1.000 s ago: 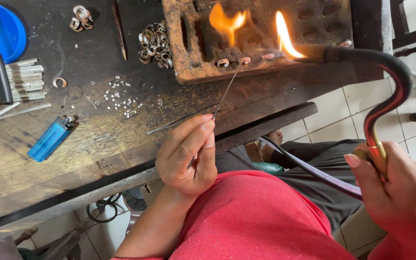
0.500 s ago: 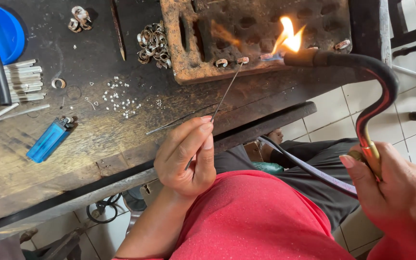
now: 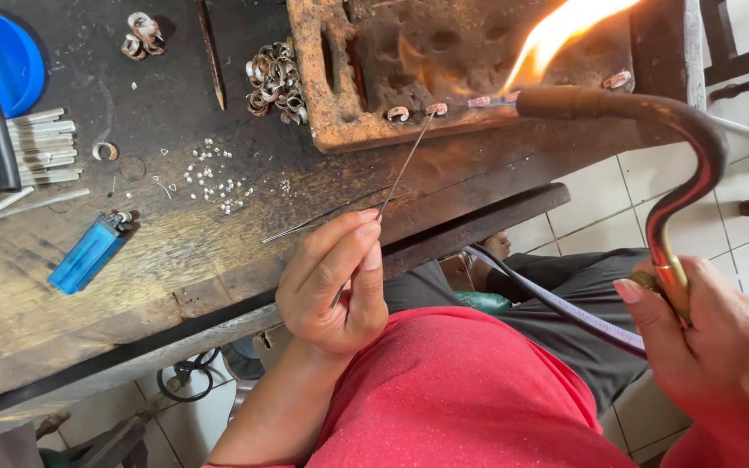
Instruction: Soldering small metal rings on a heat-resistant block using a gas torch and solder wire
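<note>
My left hand point(image 3: 333, 282) pinches a thin metal rod point(image 3: 405, 165) whose tip reaches a small ring point(image 3: 435, 109) on the front edge of a charred soldering block point(image 3: 374, 61). My right hand point(image 3: 721, 355) grips the brass handle of a curved blowtorch point(image 3: 652, 130). Its nozzle points left along the block's edge, and an orange flame point(image 3: 565, 30) rises from it over several small rings point(image 3: 487, 101). A hose point(image 3: 556, 303) runs from the torch across my lap.
On the worn wooden bench point(image 3: 132, 286) lie a blue lighter point(image 3: 87, 253), a pile of metal rings point(image 3: 275, 82), tiny scattered pieces point(image 3: 211, 178), a bundle of metal bars point(image 3: 32, 147), a blue dish point(image 3: 6, 56) and a tweezer point(image 3: 296, 230). Tiled floor lies at right.
The torch nozzle has moved left along the block's front edge and the flame now flares up to the right. My left hand holds the rod in about the same place.
</note>
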